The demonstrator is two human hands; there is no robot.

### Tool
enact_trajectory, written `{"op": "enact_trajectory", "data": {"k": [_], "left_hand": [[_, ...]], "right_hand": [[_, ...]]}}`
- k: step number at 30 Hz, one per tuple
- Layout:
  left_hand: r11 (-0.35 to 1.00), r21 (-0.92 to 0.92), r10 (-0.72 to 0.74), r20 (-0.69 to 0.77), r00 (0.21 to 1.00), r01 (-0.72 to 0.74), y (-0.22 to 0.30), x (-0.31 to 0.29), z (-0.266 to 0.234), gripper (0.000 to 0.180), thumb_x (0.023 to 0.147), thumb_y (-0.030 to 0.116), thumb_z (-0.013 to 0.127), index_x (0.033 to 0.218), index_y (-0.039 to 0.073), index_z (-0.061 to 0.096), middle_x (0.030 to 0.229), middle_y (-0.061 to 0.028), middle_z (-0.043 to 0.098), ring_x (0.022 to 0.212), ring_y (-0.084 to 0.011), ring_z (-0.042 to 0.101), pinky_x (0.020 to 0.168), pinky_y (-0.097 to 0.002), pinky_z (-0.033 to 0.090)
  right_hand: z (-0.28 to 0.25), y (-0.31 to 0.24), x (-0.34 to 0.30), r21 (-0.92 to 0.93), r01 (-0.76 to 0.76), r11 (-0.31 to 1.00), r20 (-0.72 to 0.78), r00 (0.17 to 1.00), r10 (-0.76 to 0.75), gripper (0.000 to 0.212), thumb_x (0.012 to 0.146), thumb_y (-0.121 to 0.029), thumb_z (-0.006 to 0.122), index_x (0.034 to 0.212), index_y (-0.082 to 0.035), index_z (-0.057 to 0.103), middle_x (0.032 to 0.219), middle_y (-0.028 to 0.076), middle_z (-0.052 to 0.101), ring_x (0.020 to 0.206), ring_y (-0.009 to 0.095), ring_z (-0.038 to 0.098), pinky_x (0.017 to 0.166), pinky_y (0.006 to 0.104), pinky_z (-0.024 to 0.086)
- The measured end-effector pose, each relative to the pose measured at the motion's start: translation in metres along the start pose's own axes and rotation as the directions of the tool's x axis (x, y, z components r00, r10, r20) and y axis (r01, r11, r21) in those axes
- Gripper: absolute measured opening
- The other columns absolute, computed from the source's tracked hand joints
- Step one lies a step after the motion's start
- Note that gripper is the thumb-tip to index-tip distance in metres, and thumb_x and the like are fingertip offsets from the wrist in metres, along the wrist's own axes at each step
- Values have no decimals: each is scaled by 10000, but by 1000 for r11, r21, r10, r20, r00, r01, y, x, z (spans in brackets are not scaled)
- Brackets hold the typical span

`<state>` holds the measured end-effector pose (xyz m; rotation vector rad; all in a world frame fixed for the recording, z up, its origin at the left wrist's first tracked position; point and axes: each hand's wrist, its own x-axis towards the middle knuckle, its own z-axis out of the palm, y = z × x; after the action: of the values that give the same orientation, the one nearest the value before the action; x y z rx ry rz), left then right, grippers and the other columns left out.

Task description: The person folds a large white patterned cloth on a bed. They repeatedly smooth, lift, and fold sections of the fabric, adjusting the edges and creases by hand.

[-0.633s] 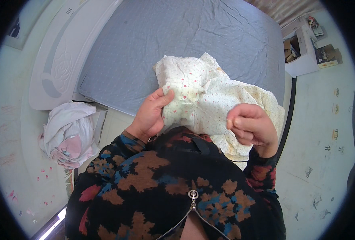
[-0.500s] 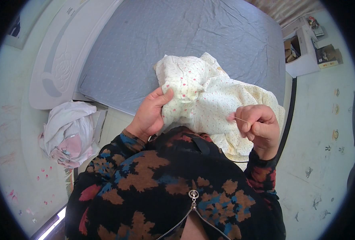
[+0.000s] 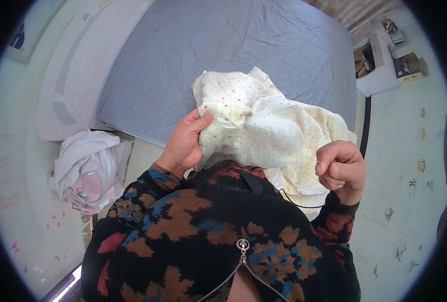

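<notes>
A white cloth (image 3: pixel 279 126) with small red and yellow prints lies bunched across my lap and over the edge of the bed. My left hand (image 3: pixel 185 138) grips its left side, thumb on top and fingers tucked beneath the fold. Off to the right, above the pale yellowish part of the cloth, my right hand (image 3: pixel 341 168) is closed in a pinch. A fine thread shows only faintly at its fingertips; whether a needle is there too cannot be made out.
Ahead is a bed with a grey-blue sheet (image 3: pixel 223 35), its white carved headboard (image 3: pixel 77 75) on the left. A heap of white and pink bedding (image 3: pixel 87 166) sits at the left. White drawers (image 3: pixel 379 70) and a small box (image 3: pixel 409 68) stand at the far right.
My right hand has drawn away to the right and slightly toward me, still pinched. The left hand keeps its hold on the cloth. The view has shifted slightly.
</notes>
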<state>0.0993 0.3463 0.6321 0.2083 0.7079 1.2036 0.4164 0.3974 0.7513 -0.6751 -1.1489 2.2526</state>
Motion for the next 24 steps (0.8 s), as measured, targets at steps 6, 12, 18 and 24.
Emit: {"op": "enact_trajectory", "data": {"k": [6,12,18,24], "left_hand": [[999,36,-3,-53,999,5,1,3,-6,405,1056,210,517,1381,-31,506,1379,-151,582,1251,-244,587,1078,-404,479],[998,39,56,-16,998,-56,-3,3,-9,419,1060,230,510,1383,-36,505,1374,-159,585,1246,-250,591,1069,-401,486],[995,51,86,-43,995,-84,-3,-3,-6,427,1055,231,520,1382,-43,503,1381,-161,581,1252,-251,587,1083,-405,471],[997,75,25,-48,999,-22,3,-2,-6,434,1050,205,527,1400,-45,478,1401,-166,564,1275,-254,568,1096,-406,457]], "right_hand": [[-22,6,-10,147,515,844,135,835,-533,78,889,-27,586,812,-16,577,644,45,530,403,102,362,381,277,334],[-47,-8,-75,241,605,759,-137,795,-591,144,866,54,511,824,-67,444,701,18,400,413,62,259,306,222,192],[-47,-18,-98,-516,146,844,-462,782,-418,53,887,-24,618,855,-14,577,805,58,544,585,154,516,519,264,441],[-44,41,-20,-825,-536,-180,-438,808,-395,323,848,-19,672,1170,-32,644,1296,166,578,1186,364,568,991,385,474]]}}
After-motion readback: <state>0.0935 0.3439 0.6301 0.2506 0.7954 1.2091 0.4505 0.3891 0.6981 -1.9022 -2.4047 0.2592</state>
